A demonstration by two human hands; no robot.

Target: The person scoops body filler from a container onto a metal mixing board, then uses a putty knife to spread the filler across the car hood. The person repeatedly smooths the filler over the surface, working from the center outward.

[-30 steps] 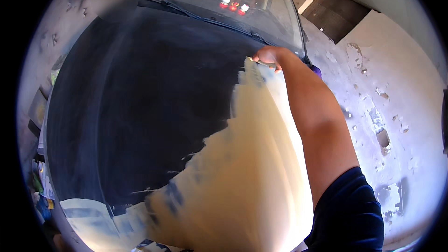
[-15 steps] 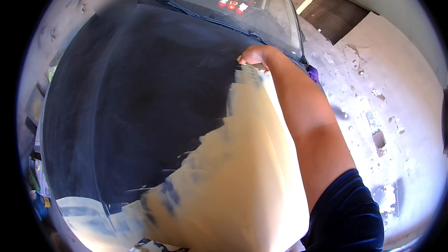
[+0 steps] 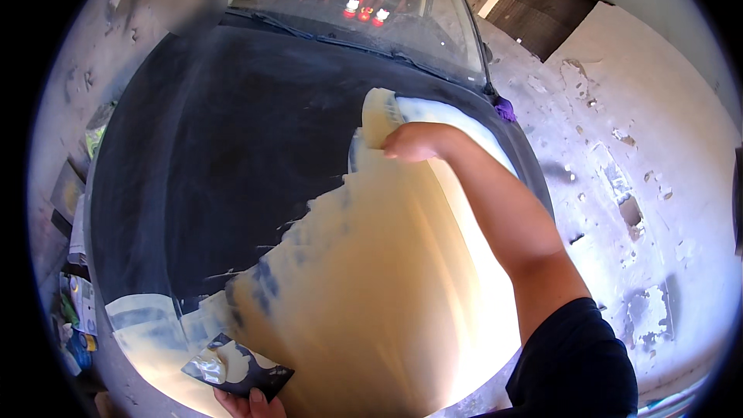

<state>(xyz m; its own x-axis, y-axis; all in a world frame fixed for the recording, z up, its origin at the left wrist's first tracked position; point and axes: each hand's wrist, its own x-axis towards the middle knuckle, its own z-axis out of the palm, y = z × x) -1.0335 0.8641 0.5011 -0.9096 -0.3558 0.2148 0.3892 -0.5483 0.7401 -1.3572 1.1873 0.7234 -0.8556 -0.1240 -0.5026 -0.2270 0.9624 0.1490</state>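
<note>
A dark car hood [image 3: 232,147] spreads out below me, its right and near parts coated with cream-coloured putty [image 3: 371,263]. My right hand [image 3: 418,142] is closed, knuckles up, at the upper end of the coat. Whatever it pinches is hidden beneath the fingers. Just beyond it lies a rounded cream strip [image 3: 378,114] against the dark surface. At the lower edge my left hand [image 3: 249,405] grips a dark flat board [image 3: 259,375] between thumb and fingers. Pale putty [image 3: 232,360] and a shiny smear lie on that board.
Past the hood are the wipers [image 3: 333,39] and the windshield [image 3: 364,23], with small red and white ornaments behind the glass. A purple cloth [image 3: 505,108] hangs at the right corner. Chipped concrete floor [image 3: 604,186] lies to the right; assorted items [image 3: 81,310] stand at left.
My right hand has come nearer to me, and a fresh cream strip shows where it was. My left hand and the board with putty have come into view; the whole view has shifted slightly.
</note>
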